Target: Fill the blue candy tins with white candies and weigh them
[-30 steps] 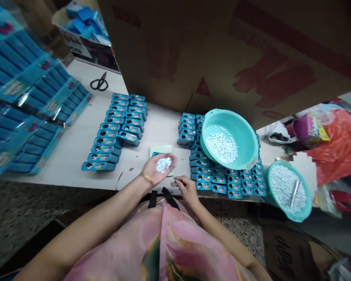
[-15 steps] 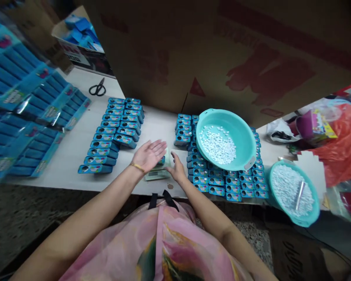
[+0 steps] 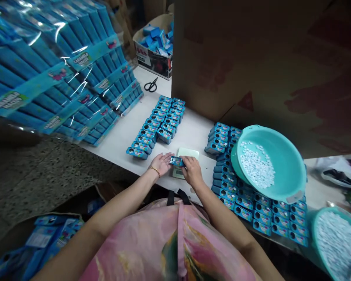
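Observation:
In the head view, my right hand (image 3: 192, 169) grips a small blue candy box (image 3: 176, 160) by its right end. White pieces show at the box's left end. My left hand (image 3: 162, 163) lies palm up with its fingers stretched out, right beside that end; whether it touches the box I cannot tell. Under the box is a pale green scale (image 3: 188, 153), partly hidden by my right hand. Two rows of similar blue boxes (image 3: 146, 134) stand to the left. More boxes (image 3: 225, 183) form a block on the right.
A turquoise basin (image 3: 289, 156) with white candies rests on the right block of boxes. A second basin (image 3: 317, 234), fuller, stands beyond it. Scissors (image 3: 151, 85) lie at the back, near a carton (image 3: 153, 64) of blue boxes. Wrapped packs (image 3: 55, 78) rise at left; a large cardboard box (image 3: 236, 58) stands behind.
My right hand has closed on the candy box and lifted it off the scale. My left hand stays open beside it. The view has swung left.

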Demonstrator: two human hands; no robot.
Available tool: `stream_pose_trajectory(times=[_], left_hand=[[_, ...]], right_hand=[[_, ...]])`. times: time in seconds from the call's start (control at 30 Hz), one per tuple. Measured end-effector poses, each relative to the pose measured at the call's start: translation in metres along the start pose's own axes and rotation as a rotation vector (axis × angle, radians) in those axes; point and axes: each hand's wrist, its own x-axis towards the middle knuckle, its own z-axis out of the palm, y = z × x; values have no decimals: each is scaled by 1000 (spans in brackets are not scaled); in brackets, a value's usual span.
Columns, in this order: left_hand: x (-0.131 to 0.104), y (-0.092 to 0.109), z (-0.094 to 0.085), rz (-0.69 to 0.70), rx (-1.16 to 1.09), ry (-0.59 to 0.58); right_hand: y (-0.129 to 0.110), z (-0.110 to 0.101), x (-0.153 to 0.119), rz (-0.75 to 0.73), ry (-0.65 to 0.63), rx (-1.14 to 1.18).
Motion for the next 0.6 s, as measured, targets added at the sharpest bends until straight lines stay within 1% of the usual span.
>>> stream_pose_trajectory(times=[0.1, 0.27, 0.37, 0.5, 0.6], left_hand=[[3, -5, 7, -41, -7, -8], [7, -10, 8, -105, -15, 5], [8, -13, 9, -98, -33, 27], [9, -15, 8, -80, -34, 23], [11, -14, 6, -94, -14, 23]], right_hand=[[-7, -6, -1, 14, -22, -89], [-15, -15, -4, -61, -26, -159], [-8, -15, -5, -24, -9, -150], [10, -11, -10, 46, 45, -36], [12, -12, -12, 47, 62, 1]])
